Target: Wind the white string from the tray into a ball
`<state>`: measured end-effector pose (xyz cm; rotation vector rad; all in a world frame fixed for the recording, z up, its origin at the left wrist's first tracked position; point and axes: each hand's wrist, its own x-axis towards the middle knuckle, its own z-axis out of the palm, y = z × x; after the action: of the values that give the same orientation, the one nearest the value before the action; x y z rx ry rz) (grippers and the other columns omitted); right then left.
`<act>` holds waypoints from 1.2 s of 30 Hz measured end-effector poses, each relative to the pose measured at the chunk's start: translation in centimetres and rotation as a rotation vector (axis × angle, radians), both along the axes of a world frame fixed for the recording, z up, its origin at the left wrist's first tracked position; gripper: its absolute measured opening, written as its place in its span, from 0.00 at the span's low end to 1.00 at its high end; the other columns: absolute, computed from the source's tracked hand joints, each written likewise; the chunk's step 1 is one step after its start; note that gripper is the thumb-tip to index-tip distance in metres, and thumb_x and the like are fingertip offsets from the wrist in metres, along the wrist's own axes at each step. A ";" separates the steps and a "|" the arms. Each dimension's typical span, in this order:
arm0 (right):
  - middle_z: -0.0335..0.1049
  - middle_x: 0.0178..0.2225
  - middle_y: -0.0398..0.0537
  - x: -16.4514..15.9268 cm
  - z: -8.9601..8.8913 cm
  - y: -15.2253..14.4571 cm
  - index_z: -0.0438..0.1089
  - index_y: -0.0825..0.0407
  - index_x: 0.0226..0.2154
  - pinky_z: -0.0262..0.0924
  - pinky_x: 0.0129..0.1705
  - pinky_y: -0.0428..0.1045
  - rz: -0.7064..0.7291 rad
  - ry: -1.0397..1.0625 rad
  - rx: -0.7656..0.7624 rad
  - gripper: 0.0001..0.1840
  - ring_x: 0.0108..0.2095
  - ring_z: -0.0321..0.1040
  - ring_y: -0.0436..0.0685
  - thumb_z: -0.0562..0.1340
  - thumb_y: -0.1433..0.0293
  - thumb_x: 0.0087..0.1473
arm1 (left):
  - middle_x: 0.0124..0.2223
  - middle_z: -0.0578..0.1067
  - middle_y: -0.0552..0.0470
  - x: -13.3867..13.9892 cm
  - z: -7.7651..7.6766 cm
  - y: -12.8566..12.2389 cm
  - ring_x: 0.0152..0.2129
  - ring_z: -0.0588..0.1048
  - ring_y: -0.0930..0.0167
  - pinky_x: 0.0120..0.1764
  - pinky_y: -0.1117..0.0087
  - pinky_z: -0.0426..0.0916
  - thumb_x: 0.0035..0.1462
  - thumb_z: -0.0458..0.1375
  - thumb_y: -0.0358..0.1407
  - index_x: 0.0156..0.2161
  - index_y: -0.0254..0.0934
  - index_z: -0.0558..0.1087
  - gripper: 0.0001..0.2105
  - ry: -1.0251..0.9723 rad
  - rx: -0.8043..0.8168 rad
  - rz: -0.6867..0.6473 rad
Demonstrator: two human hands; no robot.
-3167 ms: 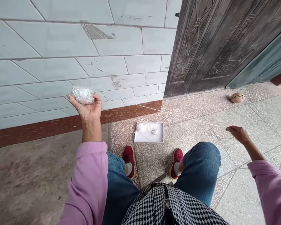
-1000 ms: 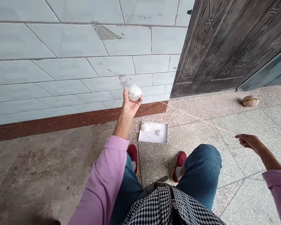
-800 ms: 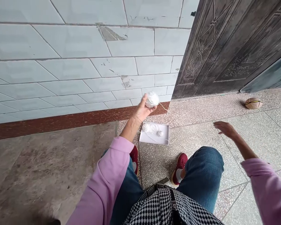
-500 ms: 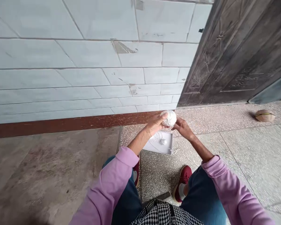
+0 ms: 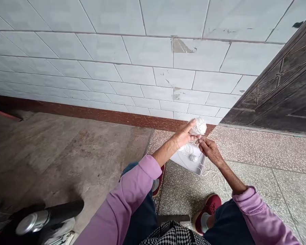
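Note:
My left hand (image 5: 185,135) is closed around a white ball of yarn (image 5: 199,126), thumb on its near side and fingers beneath. Just below the ball, my right hand (image 5: 208,148) has thumb and fingers pinched together, close to the left fingertips. A strand between those right fingers is too fine to make out clearly. Under both hands a shallow white tray (image 5: 180,161) lies on the floor. Inside it sit a smaller white yarn ball (image 5: 193,158) and some loose loops of yarn (image 5: 185,149). Loose strands (image 5: 216,175) trail over the tray's right edge onto the floor.
A tiled wall (image 5: 137,78) with a reddish-brown baseboard (image 5: 104,115) stands ahead, and a dark carved door (image 5: 283,88) is to the right. At lower left are a black cylindrical object (image 5: 66,209) and a shiny metal piece (image 5: 32,221). My red shoes (image 5: 211,206) flank the tray's near side.
The view has swung left, bringing the dark objects at lower left into sight and losing the round brown object at right. My right hand has moved from the ball's side to below it.

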<state>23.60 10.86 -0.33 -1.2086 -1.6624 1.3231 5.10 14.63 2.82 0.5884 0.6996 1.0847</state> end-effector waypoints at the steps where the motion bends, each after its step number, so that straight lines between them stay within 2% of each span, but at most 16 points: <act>1: 0.59 0.20 0.37 -0.6 -0.1 -0.4 0.73 0.50 0.35 0.48 0.24 0.47 0.038 -0.022 0.002 0.32 0.19 0.50 0.49 0.60 0.38 0.66 | 0.49 0.83 0.37 -0.2 0.0 -0.1 0.44 0.80 0.59 0.41 0.61 0.77 0.41 0.82 0.54 0.48 0.36 0.80 0.34 0.023 -0.002 0.033; 4: 0.57 0.20 0.38 -1.9 0.2 -1.8 0.72 0.50 0.34 0.50 0.27 0.48 0.152 -0.093 0.048 0.32 0.22 0.53 0.50 0.56 0.39 0.68 | 0.49 0.83 0.38 -0.8 0.1 -0.6 0.43 0.81 0.60 0.40 0.63 0.76 0.43 0.79 0.60 0.48 0.36 0.80 0.35 0.156 0.033 0.108; 6: 0.58 0.22 0.39 -2.3 0.9 -2.6 0.70 0.49 0.32 0.52 0.30 0.49 0.207 -0.136 0.108 0.30 0.24 0.55 0.51 0.55 0.42 0.70 | 0.49 0.83 0.38 -1.2 0.1 -0.8 0.42 0.81 0.61 0.40 0.63 0.75 0.46 0.76 0.60 0.48 0.36 0.79 0.34 0.321 0.104 0.135; 10: 0.65 0.26 0.43 -2.1 2.6 -3.7 0.67 0.48 0.30 0.56 0.35 0.50 0.214 -0.205 0.218 0.25 0.29 0.62 0.53 0.55 0.50 0.73 | 0.47 0.83 0.42 -1.8 -0.1 -1.0 0.45 0.80 0.59 0.49 0.59 0.74 0.44 0.77 0.49 0.47 0.36 0.78 0.29 0.770 0.335 0.192; 13: 0.69 0.28 0.44 -1.4 3.6 -4.1 0.69 0.49 0.33 0.58 0.37 0.51 0.181 -0.239 0.255 0.22 0.30 0.66 0.55 0.55 0.54 0.74 | 0.52 0.82 0.42 -1.8 -0.4 -1.3 0.50 0.79 0.56 0.56 0.55 0.73 0.44 0.77 0.44 0.51 0.36 0.77 0.30 0.960 0.445 0.147; 18: 0.67 0.25 0.43 0.0 4.0 -4.5 0.73 0.50 0.33 0.57 0.34 0.50 0.147 -0.244 0.293 0.23 0.27 0.63 0.53 0.55 0.53 0.74 | 0.54 0.82 0.42 -1.5 -0.7 -2.3 0.53 0.80 0.54 0.58 0.53 0.73 0.46 0.76 0.44 0.53 0.37 0.77 0.29 1.035 0.523 0.017; 22: 0.69 0.26 0.44 1.4 4.1 -4.4 0.72 0.50 0.31 0.57 0.34 0.50 0.097 -0.228 0.297 0.25 0.28 0.64 0.53 0.58 0.50 0.72 | 0.47 0.83 0.43 -1.6 -0.2 -3.2 0.44 0.80 0.59 0.47 0.58 0.76 0.50 0.73 0.51 0.47 0.36 0.79 0.25 0.975 0.486 -0.177; 25: 0.67 0.26 0.43 2.7 4.5 -3.9 0.73 0.50 0.31 0.56 0.33 0.50 0.021 -0.189 0.287 0.25 0.27 0.61 0.53 0.62 0.47 0.69 | 0.45 0.83 0.44 -1.8 0.2 -3.6 0.40 0.80 0.63 0.36 0.67 0.74 0.55 0.68 0.58 0.48 0.37 0.81 0.27 0.820 0.415 -0.360; 27: 0.64 0.25 0.42 3.5 4.9 -3.4 0.72 0.50 0.30 0.55 0.32 0.50 -0.044 -0.162 0.286 0.25 0.27 0.58 0.52 0.65 0.47 0.67 | 0.46 0.82 0.44 -1.8 0.3 -3.8 0.39 0.80 0.64 0.33 0.70 0.73 0.56 0.67 0.60 0.49 0.37 0.82 0.29 0.719 0.399 -0.444; 30: 0.60 0.25 0.41 4.2 5.2 -2.8 0.69 0.49 0.28 0.53 0.31 0.50 -0.132 -0.110 0.279 0.26 0.28 0.54 0.52 0.68 0.46 0.64 | 0.43 0.82 0.42 -1.5 0.1 -4.1 0.34 0.79 0.67 0.31 0.71 0.72 0.55 0.68 0.64 0.47 0.37 0.83 0.30 0.554 0.372 -0.496; 33: 0.58 0.23 0.40 4.3 4.9 -2.0 0.66 0.48 0.26 0.50 0.28 0.49 -0.164 -0.013 0.206 0.29 0.26 0.51 0.51 0.69 0.44 0.62 | 0.39 0.81 0.41 -1.2 0.2 -4.1 0.32 0.78 0.67 0.32 0.69 0.73 0.47 0.74 0.66 0.46 0.35 0.83 0.35 0.348 0.309 -0.514; 36: 0.58 0.21 0.39 4.2 3.9 -0.8 0.65 0.48 0.25 0.46 0.24 0.48 -0.158 0.103 0.057 0.31 0.23 0.50 0.49 0.70 0.41 0.58 | 0.43 0.81 0.37 -1.3 1.2 -3.4 0.39 0.80 0.61 0.37 0.65 0.75 0.38 0.78 0.66 0.53 0.36 0.81 0.44 0.176 0.260 -0.453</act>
<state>27.76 10.02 3.58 -1.1917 -1.4903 1.2125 3.76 11.18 4.03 1.0216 0.5421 0.7078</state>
